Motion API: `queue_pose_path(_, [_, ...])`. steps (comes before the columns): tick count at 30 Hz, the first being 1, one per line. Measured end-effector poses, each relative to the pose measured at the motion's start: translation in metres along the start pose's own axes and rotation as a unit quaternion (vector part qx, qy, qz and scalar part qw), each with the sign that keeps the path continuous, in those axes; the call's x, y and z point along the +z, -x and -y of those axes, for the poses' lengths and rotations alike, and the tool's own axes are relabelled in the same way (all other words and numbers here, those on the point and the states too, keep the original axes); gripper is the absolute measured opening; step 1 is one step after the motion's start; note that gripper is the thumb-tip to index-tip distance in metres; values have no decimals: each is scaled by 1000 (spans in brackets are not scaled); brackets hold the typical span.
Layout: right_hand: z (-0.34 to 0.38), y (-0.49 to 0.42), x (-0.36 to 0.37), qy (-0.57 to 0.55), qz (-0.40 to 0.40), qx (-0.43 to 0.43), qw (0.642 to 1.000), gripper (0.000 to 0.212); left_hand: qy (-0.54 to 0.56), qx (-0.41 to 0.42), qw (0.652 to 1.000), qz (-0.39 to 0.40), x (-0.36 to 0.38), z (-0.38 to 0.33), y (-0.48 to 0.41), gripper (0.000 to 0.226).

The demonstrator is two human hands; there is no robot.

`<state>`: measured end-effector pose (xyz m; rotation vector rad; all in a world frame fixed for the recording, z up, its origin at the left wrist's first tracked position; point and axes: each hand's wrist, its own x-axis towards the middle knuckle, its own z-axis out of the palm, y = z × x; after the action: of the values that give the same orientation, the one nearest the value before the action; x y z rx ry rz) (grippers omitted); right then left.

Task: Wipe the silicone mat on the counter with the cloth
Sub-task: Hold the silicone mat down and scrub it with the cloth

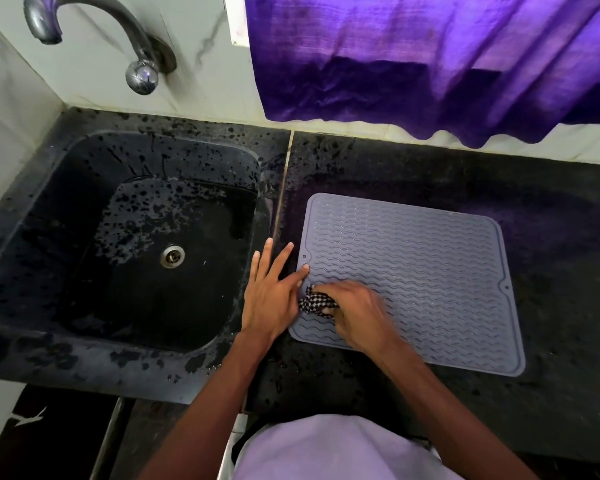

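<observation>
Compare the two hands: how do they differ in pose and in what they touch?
The left hand lies flat, fingers spread; the right hand is curled round the checkered cloth. The left hand holds nothing, one fingertip on the left edge of the silicone mat; the right hand presses the cloth onto the mat. The right hand is blurred, the left hand sharp. Both are bare.

Black speckled counter [499, 188] with sunken sink [49, 237], curved tap [94, 15], purple curtain [430, 57] above
</observation>
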<state>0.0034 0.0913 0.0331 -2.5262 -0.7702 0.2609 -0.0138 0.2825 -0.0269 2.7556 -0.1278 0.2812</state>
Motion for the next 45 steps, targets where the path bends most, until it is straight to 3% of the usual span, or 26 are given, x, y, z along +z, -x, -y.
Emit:
queue_pose_path(4, [-8,-3,-12,-80,-6,33,996,32,19,-9,1000,-13,-2,-1,0,41])
queue_pose_path(7, [-28,12,-31,-49,-72,80,993,41,37,-26,998,-34,6,-9,-1,33])
queue_pose_path(11, [-76,41,-55,7,-87,146,985,49,188,-74,978,-49,17,-35,-4,55])
queue_pose_path(14, [-103,58,-66,14,-97,174,980,54,254,-121,959,-36,16,-54,-5,50])
queue_pose_path(20, [-108,50,-55,31,-82,147,985,54,251,-105,961,-39,26,-58,-1,55])
queue_pose_path(23, [-102,43,-49,35,-82,132,987,53,279,-121,952,-46,25,-60,-2,46])
queue_pose_path(32, [-47,5,-21,58,-54,73,994,56,324,-136,935,-47,21,-61,-3,45])
queue_pose_path(38, [-13,-24,-11,42,-35,25,998,50,315,-130,939,-53,22,-59,-1,55])
queue_pose_path(41, [-22,-22,-25,-9,-39,43,998,48,220,-71,971,-55,27,-58,0,63])
queue_pose_path(45, [-52,5,-50,34,-97,102,989,48,112,-26,993,-5,33,-57,-3,73])
